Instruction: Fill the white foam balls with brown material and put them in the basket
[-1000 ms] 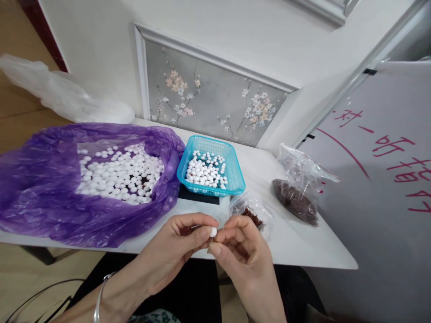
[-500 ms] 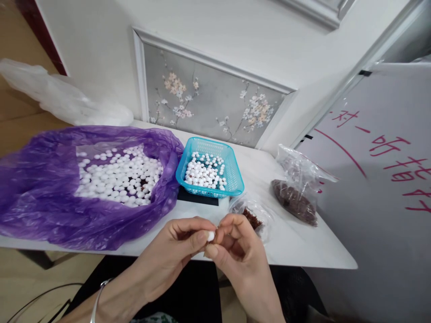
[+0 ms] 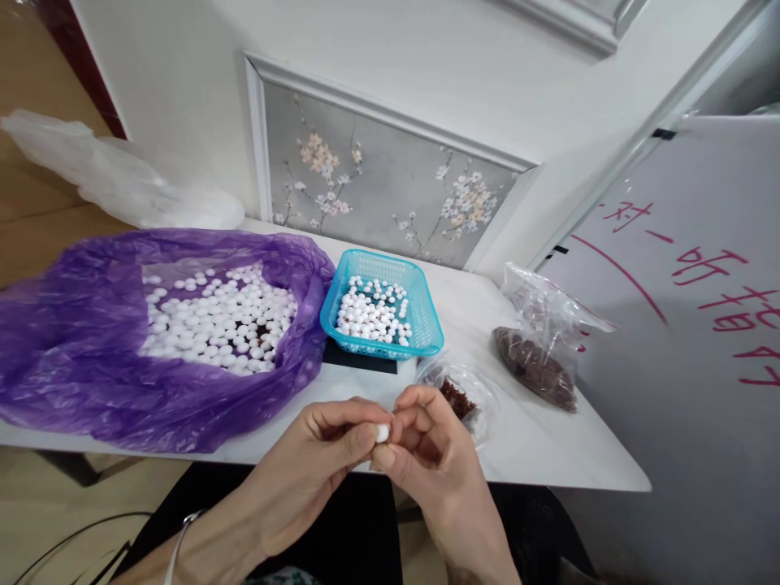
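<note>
— While you look down, what's in your fingers?

— One small white bead (image 3: 383, 433), pinched by my left hand (image 3: 317, 471) at the near edge of the white surface (image 3: 536, 443). My right hand (image 3: 435, 467) closes narrow against the bead too; whether it holds anything of its own, I cannot tell.

— Any writing?

— Red handwritten characters on the white board (image 3: 688, 341) at right; I can't read them. No brand shows on the turquoise basket (image 3: 426, 321), the purple bag (image 3: 73, 357) or the clear bag of brown bits (image 3: 539, 357).
</note>
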`<state>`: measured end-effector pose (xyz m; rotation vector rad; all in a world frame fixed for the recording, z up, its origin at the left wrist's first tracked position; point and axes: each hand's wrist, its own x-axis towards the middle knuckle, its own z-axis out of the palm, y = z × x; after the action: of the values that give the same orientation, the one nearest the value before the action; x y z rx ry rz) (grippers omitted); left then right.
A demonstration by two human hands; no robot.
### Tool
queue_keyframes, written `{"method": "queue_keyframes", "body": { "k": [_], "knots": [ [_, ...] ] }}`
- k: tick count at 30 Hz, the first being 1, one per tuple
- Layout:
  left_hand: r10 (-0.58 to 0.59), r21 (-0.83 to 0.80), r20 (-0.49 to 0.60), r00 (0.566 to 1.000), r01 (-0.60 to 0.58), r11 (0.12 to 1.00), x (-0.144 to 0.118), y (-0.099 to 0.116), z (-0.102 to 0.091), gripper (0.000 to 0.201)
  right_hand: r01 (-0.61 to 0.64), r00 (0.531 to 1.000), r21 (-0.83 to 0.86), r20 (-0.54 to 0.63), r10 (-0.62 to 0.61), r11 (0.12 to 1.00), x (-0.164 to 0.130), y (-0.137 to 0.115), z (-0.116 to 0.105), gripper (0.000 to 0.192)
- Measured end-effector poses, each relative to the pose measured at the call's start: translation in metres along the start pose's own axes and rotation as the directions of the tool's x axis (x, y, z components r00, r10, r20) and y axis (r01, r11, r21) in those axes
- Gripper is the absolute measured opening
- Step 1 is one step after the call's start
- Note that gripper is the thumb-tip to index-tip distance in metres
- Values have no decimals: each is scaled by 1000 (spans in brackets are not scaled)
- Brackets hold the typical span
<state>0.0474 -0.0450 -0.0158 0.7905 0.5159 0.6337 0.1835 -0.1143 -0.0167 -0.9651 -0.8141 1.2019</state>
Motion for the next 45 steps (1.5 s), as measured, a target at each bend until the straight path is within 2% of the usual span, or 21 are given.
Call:
{"method": "queue_keyframes", "body": {
  "k": [7, 15, 20, 24, 31, 36, 38, 41, 45],
  "knots": [
    [21, 9, -24, 1000, -20, 1000, -2, -4, -2, 9, -52, 999, 52, 19, 51, 997, 6, 8, -5, 39],
    [-31, -171, -62, 998, 20, 985, 0, -8, 3, 11, -15, 998, 21, 62, 14, 1000, 0, 5, -7, 46],
    [-29, -183, -33, 999, 22, 983, -4, -7, 7, 12, 31, 997, 26, 64, -33, 999, -1, 7, -8, 31],
    [-11, -181, -26, 1000, 6, 983, -6, -10, 6, 11, 62, 998, -27, 8, -62, 998, 1, 13, -5, 27],
    [52, -180, -91, 995, -67, 981, -3, -16, 7, 10, 44, 997, -128, -53, -51, 991, 2, 14, -2, 21],
    [26, -213, -164, 986, -62, 975, 3, -19, 5, 13, 114, 979, -322, -122, -161, 940, 2, 23, 2, 18],
    [-20, -277, -189, 982, -34, 960, 5, -17, 4, 15, 122, 975, -317, -140, -174, 940, 3, 28, 1, 21],
    [-87, -354, -172, 981, 21, 935, 6, -12, 1, 19, 161, 969, -224, -150, -197, 961, 3, 30, -5, 24],
    [-44, -312, -150, 988, -5, 950, 8, -1, -2, 17, 199, 925, -269, -266, -272, 942, -4, 36, -12, 22]
  ]
}}
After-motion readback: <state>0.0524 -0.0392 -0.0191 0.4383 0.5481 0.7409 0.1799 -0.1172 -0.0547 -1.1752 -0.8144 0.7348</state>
